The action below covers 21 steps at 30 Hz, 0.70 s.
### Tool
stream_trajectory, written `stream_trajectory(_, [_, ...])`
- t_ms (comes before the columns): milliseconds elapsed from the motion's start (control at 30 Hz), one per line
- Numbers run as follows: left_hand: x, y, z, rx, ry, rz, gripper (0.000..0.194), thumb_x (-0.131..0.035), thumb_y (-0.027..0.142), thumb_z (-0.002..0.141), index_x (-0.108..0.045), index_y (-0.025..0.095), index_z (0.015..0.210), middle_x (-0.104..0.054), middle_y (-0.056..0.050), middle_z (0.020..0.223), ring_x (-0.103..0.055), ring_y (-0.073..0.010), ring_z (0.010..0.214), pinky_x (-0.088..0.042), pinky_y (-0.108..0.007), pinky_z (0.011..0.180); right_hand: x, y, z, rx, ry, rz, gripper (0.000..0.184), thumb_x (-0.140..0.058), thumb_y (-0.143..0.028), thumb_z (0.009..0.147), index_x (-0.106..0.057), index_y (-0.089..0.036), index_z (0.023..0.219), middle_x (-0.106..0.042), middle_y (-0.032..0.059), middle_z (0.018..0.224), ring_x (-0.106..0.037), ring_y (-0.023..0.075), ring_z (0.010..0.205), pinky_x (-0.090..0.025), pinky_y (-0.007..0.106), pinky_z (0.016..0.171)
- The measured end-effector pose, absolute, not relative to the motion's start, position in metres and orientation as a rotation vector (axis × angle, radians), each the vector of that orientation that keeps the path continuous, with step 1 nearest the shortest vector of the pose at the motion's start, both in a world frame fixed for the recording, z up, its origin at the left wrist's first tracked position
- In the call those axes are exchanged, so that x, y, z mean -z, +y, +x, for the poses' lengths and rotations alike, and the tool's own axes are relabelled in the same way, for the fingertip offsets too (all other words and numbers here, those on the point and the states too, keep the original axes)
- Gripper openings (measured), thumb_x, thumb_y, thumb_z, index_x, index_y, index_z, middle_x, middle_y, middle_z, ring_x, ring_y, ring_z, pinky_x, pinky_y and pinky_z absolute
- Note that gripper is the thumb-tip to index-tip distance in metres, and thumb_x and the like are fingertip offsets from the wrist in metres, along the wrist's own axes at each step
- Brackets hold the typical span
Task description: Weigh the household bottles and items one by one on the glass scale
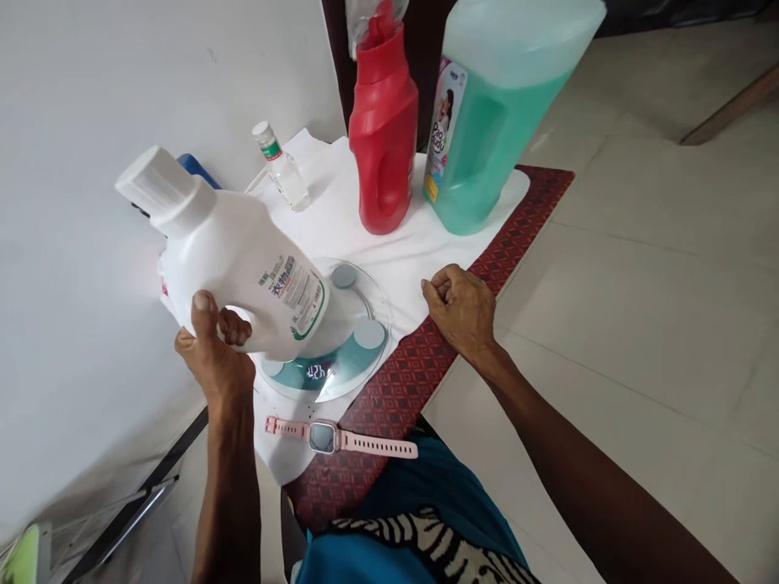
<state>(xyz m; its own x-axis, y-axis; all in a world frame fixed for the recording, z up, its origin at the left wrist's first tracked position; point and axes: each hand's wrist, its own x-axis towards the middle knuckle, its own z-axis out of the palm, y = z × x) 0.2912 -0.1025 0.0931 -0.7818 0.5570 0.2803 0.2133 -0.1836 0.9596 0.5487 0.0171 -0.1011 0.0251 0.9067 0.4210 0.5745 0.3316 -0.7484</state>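
Observation:
My left hand [213, 349] is wrapped round the handle of a large white detergent bottle [243, 259] with a white cap. The bottle leans to the left, and its labelled lower end is over a round glass scale [365, 300]. Whether its base touches the glass I cannot tell. Lit digits show on the scale's display [317, 371], too blurred to read surely. My right hand [461, 312] is closed in a loose fist at the table's right edge, with nothing visible in it. A pink-strapped smartwatch [322, 438] lies flat in front of the scale.
Behind the scale stand a red jug [385, 138], a big bottle of green liquid [487, 146] and a small clear bottle [285, 172]. A white cloth [402, 259] covers much of the red-patterned table [389, 397]. The wall [91, 268] rises close on the left.

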Motion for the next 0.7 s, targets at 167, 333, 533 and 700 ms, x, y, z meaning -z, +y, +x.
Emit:
stream_trajectory(167, [-0.079, -0.112, 0.309, -2.146, 1.765, 0.927, 0.070, -0.093, 0.066, 0.073, -0.038, 0.025, 0.063, -0.028, 0.008, 0.054, -0.030, -0.0095, 0.047, -0.027, -0.028, 0.048, 0.101, 0.017, 0.548, -0.458, -1.671, -1.370, 0.022, -0.062, -0.033, 0.093, -0.043, -0.030, 0.082, -0.060, 0.0009, 0.071, -0.054, 0.0238, 0.070, -0.048, 0.042, 0.083])
stream_trajectory(333, [-0.073, -0.124, 0.303, -2.006, 1.835, 1.141, 0.066, -0.078, 0.073, 0.091, -0.045, 0.024, 0.062, -0.039, 0.004, 0.055, -0.043, -0.0142, 0.053, -0.042, -0.031, 0.057, 0.102, 0.018, 0.548, -0.455, -1.671, -1.385, 0.024, -0.064, -0.031, 0.093, -0.043, -0.030, 0.083, -0.060, 0.0007, 0.071, -0.057, 0.0241, 0.071, -0.050, 0.043, 0.084])
stream_trajectory(533, [-0.053, -0.164, 0.254, -1.957, 2.228, 1.355, 0.059, -0.059, 0.075, 0.104, -0.062, 0.023, 0.077, -0.062, -0.002, 0.076, -0.064, -0.0225, 0.078, -0.056, -0.037, 0.077, 0.104, 0.019, 0.549, -0.460, -1.668, -1.384, 0.023, -0.064, -0.032, 0.095, -0.044, -0.030, 0.083, -0.061, 0.0003, 0.071, -0.057, 0.0232, 0.071, -0.051, 0.043, 0.085])
stream_trajectory(700, [-0.023, -0.202, 0.232, -1.788, 2.416, 1.127, 0.056, -0.056, 0.070, 0.107, -0.066, 0.021, 0.081, -0.065, -0.004, 0.076, -0.066, -0.0228, 0.075, -0.058, -0.038, 0.077, 0.104, 0.018, 0.550, -0.453, -1.668, -1.384, 0.023, -0.064, -0.034, 0.095, -0.045, -0.030, 0.083, -0.062, 0.0012, 0.071, -0.057, 0.0237, 0.070, -0.051, 0.043, 0.084])
